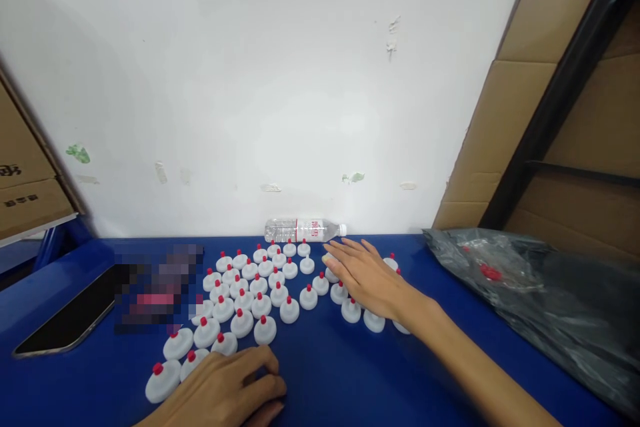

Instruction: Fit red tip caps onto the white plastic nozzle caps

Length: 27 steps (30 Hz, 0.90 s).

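Many white round caps with red tips (pixel 242 323) stand on the blue table (pixel 320 380), grouped left of centre, with more under and around my right hand. My right hand (pixel 367 277) reaches over the caps on the right, palm down, fingers stretched out and slightly apart. It covers part of several caps; whether it touches them I cannot tell. My left hand (pixel 237 383) rests low at the front, beside the nearest caps, with its fingers curled in. The inside of that hand is hidden, so anything in it cannot be seen.
A clear plastic bottle (pixel 305 230) lies on its side against the white wall (pixel 300 80). At left are a phone (pixel 70 313) and a pixelated item (pixel 163 290). A dark plastic bag (pixel 530 307) with red pieces (pixel 490 272) lies right, near cardboard (pixel 515 107) and a black post (pixel 547 93).
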Motion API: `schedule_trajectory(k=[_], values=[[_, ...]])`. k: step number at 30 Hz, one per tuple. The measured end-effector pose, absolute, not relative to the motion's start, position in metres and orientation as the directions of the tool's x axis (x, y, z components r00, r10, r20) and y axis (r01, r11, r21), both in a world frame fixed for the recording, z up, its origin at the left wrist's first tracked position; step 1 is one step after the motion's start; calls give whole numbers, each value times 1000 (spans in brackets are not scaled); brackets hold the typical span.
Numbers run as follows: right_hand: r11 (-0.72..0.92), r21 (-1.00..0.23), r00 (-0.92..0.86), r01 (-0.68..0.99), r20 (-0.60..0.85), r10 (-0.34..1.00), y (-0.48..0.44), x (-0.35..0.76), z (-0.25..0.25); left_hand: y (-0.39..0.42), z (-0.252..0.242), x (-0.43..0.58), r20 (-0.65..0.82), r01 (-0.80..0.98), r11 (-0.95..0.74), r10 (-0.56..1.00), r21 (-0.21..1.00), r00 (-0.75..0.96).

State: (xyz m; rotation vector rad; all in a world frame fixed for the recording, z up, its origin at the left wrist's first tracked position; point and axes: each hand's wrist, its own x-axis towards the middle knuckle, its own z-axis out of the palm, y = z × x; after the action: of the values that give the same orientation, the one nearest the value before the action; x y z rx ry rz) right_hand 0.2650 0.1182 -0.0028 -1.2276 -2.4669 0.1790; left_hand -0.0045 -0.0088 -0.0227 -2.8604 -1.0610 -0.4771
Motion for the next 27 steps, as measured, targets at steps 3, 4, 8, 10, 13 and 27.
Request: schedule_trajectory(k=[3, 4, 8, 10, 13, 27], values=[[623, -263, -554, 737, 294, 779, 118, 266, 0, -7, -25, -6, 301, 642, -766, 622, 42, 723], [636, -254, -559, 728, 317, 766, 117, 265, 2, -7, -27, -6, 305, 637, -770, 617, 43, 725], [695, -221, -605, 684, 360, 710, 111, 254, 5, -7, -32, -5, 308, 641, -765, 626, 63, 717], [711, -217, -639, 669, 322, 699, 108, 245, 5, -8, -31, -4, 321, 641, -766, 621, 52, 715], [735, -203, -681, 647, 281, 676, 107, 233, 5, -8, -27, -3, 395, 648, -762, 597, 6, 698], [769, -326, -464, 550, 646, 606, 98, 232, 16, -2, -33, -22, 673, 585, -807, 476, 79, 566]])
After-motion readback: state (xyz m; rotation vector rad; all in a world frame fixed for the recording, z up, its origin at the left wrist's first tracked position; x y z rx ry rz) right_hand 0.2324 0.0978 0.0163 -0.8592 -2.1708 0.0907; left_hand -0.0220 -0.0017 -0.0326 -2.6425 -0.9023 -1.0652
